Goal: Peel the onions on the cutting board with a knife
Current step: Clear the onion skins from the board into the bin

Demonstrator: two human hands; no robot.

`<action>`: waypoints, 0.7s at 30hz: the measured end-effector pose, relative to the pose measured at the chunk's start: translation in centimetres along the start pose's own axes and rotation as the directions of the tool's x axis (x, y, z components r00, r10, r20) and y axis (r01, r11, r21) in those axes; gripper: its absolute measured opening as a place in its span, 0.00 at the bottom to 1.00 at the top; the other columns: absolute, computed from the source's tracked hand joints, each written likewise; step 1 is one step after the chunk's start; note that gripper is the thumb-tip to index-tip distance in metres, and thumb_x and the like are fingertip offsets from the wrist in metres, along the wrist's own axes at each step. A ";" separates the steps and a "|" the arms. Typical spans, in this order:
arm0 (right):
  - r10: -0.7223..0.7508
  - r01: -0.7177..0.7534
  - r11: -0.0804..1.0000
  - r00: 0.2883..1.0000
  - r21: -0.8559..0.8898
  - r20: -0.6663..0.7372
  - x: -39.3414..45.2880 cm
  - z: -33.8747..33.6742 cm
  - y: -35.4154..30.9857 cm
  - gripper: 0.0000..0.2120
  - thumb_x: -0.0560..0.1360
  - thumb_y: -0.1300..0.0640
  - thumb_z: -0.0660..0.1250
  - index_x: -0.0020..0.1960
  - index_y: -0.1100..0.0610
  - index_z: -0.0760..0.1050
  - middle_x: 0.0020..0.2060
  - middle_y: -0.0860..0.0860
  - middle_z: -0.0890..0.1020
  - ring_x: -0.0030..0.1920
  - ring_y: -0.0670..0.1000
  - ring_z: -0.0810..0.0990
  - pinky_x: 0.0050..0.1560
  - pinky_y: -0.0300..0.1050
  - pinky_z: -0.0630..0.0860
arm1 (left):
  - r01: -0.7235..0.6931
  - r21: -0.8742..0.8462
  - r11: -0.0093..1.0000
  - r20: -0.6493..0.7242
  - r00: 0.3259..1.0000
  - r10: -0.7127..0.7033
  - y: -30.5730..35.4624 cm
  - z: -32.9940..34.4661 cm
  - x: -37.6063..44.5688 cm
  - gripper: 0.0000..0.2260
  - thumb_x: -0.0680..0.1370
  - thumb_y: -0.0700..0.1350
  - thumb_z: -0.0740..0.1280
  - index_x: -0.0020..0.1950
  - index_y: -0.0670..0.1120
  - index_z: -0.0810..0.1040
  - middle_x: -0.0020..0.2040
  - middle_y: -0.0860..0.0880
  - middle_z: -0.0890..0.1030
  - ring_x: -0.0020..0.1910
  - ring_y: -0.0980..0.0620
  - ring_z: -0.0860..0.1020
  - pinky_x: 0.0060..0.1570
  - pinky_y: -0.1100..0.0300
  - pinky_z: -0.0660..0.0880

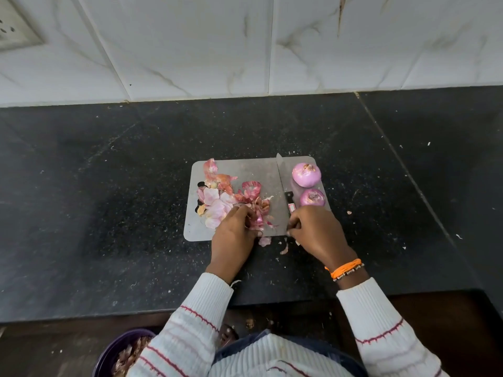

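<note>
A grey cutting board (245, 170) lies on the black counter. Two peeled purple onions stand at its right edge, one behind (306, 174) and one in front (312, 197). A knife (283, 178) lies flat on the board just left of them, with its blade pointing away from me. My right hand (317, 232) is closed over the end of the knife's black handle. A heap of pink onion peels (217, 200) covers the board's left half. My left hand (234, 235) rests on the near side of the heap, with its fingers pinching some peels.
Loose peel scraps (265, 240) lie on the counter just off the board's near edge. A purple bowl (119, 349) with peels sits below the counter at the lower left. The tiled wall (245, 50) rises behind, with a socket (16, 25) at the top left.
</note>
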State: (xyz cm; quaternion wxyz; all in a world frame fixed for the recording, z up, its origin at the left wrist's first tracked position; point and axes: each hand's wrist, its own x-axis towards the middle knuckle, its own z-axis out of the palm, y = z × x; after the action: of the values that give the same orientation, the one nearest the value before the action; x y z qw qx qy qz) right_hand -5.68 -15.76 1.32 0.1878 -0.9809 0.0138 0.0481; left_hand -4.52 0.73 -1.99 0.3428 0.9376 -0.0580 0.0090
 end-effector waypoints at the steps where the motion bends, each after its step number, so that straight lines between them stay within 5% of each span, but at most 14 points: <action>1: 0.015 -0.014 0.999 1.000 -0.033 0.021 -0.3 0.2 0.0 0.08 0.71 0.53 0.71 0.48 0.54 0.80 0.44 0.52 0.83 0.45 0.53 0.80 0.46 0.48 0.79 | -0.005 0.001 1.000 0.021 1.000 0.005 0.1 0.0 0.0 0.10 0.69 0.40 0.73 0.48 0.46 0.77 0.46 0.51 0.76 0.40 0.53 0.74 0.40 0.61 0.72; 7: -0.012 0.017 0.988 0.999 -0.154 0.036 -0.7 1.7 -0.4 0.11 0.70 0.53 0.72 0.50 0.56 0.78 0.46 0.53 0.82 0.47 0.54 0.80 0.47 0.48 0.78 | -0.042 -0.004 0.999 0.184 0.982 0.042 0.5 0.3 -0.7 0.11 0.68 0.43 0.75 0.49 0.46 0.81 0.46 0.49 0.79 0.43 0.53 0.74 0.45 0.62 0.73; 12: -0.036 0.043 0.991 0.998 -0.126 0.055 -0.7 2.1 -0.6 0.07 0.73 0.57 0.69 0.50 0.56 0.79 0.46 0.53 0.82 0.48 0.55 0.80 0.49 0.48 0.78 | -0.079 -0.046 0.996 0.160 0.983 0.085 0.3 0.7 -0.9 0.07 0.70 0.39 0.73 0.47 0.43 0.83 0.46 0.46 0.81 0.44 0.48 0.77 0.49 0.54 0.75; 21: -0.091 0.104 0.986 0.991 -0.132 0.094 -1.0 1.9 -1.5 0.07 0.74 0.56 0.67 0.51 0.58 0.76 0.48 0.55 0.80 0.49 0.55 0.79 0.49 0.46 0.76 | -0.174 0.028 0.984 0.065 0.983 0.172 0.5 0.9 -1.4 0.03 0.73 0.38 0.69 0.45 0.40 0.82 0.44 0.44 0.80 0.43 0.45 0.77 0.43 0.56 0.74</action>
State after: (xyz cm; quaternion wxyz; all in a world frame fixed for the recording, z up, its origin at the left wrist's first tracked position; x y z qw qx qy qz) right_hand -6.73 -13.63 0.23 0.1229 -0.9879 -0.0459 0.0828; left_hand -5.99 -0.07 -2.48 0.3228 0.9345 -0.1499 0.0104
